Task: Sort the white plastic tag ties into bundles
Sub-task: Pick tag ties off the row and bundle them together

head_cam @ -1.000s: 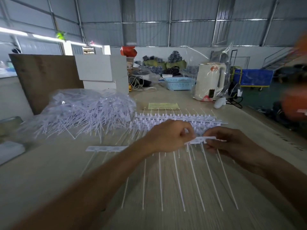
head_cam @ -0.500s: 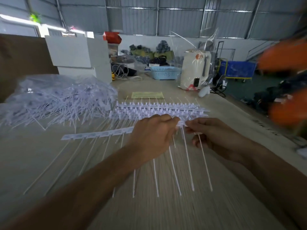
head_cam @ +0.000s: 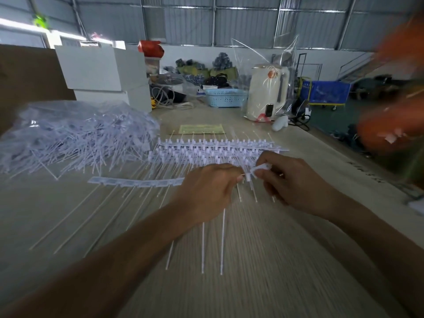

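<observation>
Near the middle of the table [head_cam: 263, 260], both my hands meet over a strip of white tag ties [head_cam: 137, 182]. My left hand [head_cam: 206, 191] has its fingers curled round the strip where it disappears under my knuckles, and my right hand [head_cam: 296, 182] pinches the strip's folded end [head_cam: 261, 168] between thumb and forefinger — the two grips sit just beside each other, almost touching. From my left hand the strip runs flat toward the left edge of the table, its thin tails fanning back toward the near edge. More tails [head_cam: 212, 244] hang down below my hands and point toward me.

Just beyond my knuckles, toward the far edge, lies a stack of tie strips [head_cam: 218, 149] laid across the surface, square heads lined up in rows. To its left, close to the left edge, sits a clear bag heaped with loose ties [head_cam: 75, 136] — some of them spill out onto the surface.

Farther back, a yellowish paper slip [head_cam: 202, 129] lies flat beyond the stack. Behind it stand a light blue basket [head_cam: 226, 98] and a cream kettle in clear plastic wrap [head_cam: 267, 92]. White boxes [head_cam: 101, 72] are stacked at the far left. Something orange and blurred [head_cam: 394, 106] fills the right side; I cannot tell what it is.
</observation>
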### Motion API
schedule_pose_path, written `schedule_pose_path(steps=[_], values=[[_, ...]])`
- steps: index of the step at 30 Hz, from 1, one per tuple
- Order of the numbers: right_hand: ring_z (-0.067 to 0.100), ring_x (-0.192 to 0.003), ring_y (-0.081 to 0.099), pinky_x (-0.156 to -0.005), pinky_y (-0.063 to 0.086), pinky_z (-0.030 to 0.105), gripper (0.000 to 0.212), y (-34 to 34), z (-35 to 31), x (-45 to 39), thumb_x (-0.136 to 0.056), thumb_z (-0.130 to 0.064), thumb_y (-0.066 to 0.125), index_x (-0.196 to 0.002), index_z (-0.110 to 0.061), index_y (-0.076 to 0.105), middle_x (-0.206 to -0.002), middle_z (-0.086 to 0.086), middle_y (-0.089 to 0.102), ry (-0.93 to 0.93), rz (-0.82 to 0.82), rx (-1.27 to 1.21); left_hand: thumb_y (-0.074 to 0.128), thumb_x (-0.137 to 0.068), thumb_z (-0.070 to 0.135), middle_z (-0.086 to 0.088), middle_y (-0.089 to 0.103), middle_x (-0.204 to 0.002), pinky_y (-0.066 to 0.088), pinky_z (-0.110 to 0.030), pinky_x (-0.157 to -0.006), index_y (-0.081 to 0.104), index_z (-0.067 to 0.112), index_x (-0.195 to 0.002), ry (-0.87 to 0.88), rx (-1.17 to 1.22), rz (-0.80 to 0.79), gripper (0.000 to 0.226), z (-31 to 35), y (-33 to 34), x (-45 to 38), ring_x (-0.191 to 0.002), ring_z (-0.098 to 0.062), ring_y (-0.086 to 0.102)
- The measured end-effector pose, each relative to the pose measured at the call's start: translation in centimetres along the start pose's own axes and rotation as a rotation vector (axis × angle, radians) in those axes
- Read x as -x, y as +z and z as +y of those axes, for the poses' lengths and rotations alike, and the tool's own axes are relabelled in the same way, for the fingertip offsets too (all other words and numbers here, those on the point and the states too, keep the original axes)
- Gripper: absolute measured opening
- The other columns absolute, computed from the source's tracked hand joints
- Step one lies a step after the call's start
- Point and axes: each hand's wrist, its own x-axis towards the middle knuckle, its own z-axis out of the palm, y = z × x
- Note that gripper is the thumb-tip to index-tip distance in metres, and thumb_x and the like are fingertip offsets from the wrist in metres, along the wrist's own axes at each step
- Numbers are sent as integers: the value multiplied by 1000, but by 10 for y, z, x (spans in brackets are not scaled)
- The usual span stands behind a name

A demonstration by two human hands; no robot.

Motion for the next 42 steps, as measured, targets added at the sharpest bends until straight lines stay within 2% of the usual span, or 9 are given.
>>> schedule_pose_path(steps=[5,8,13,19,27,32,36,38,42], values=[[16,-52,54,-57,45,38,10,4,5,0,-102,-20,52,-93,-22,55,-58,-1,57,-24,11,119,46,-104,28,5,65,-98,49,-32,-70,64,22,-126,-13,0,-17,29,-1,3,0,-86,-16,61],[14,-46,43,-49,34,29,8,4,7,-1,-100,-20,54,-106,-25,56,-52,-4,48,-46,39,164,49,-103,28,6,63,-99,45,-30,-71,62,22,-132,-32,18,-27,32,2,4,0,-86,-15,59],[11,-46,45,-49,29,22,6,4,10,-4,-98,-25,59,-103,-22,59,-49,-7,46,-9,119,249,54,-101,24,4,61,-92,48,-32,-68,67,19,-122,-58,82,-24,26,4,3,-3,-78,-14,57],[17,-49,42,-54,35,32,14,11,8,-3,-99,-26,59,-106,-14,58,-51,-13,41,-32,187,373,56,-100,22,2,60,-87,49,-38,-68,69,15,-118,-62,124,-31,23,0,5,-7,-76,-16,56],[0,-48,33,-51,25,28,14,13,7,-5,-97,-26,61,-107,-16,59,-52,-17,36,8,217,413,54,-101,24,2,60,-86,51,-43,-71,69,15,-109,-90,151,-45,19,0,7,-9,-78,-19,57],[18,-46,46,-49,32,27,5,4,21,-5,-100,-19,54,-103,-15,53,-58,2,54,71,237,521,53,-103,28,7,60,-83,49,-34,-72,71,12,-115,-63,207,-70,26,1,7,-5,-76,-12,57],[12,-45,55,-46,42,23,5,-20,40,0,-102,-16,53,-101,-20,56,-56,1,63,182,304,212,58,-100,26,9,58,-87,52,-36,-73,68,13,-123,-23,205,-62,28,2,8,2,-78,-13,57],[5,-41,51,-45,37,11,16,-15,35,-1,-102,-15,51,-109,-28,56,-55,-3,63,157,209,71,60,-99,25,0,65,-93,53,-38,-73,69,13,-121,-75,245,-34,27,0,6,-1,-79,-18,61],[7,-46,48,-53,39,18,32,6,19,-8,-103,-5,46,-106,-33,61,-60,-8,61,53,49,82,66,-95,27,1,73,-92,55,-34,-63,63,27,-121,-145,324,-30,26,1,3,-3,-63,-14,65]])
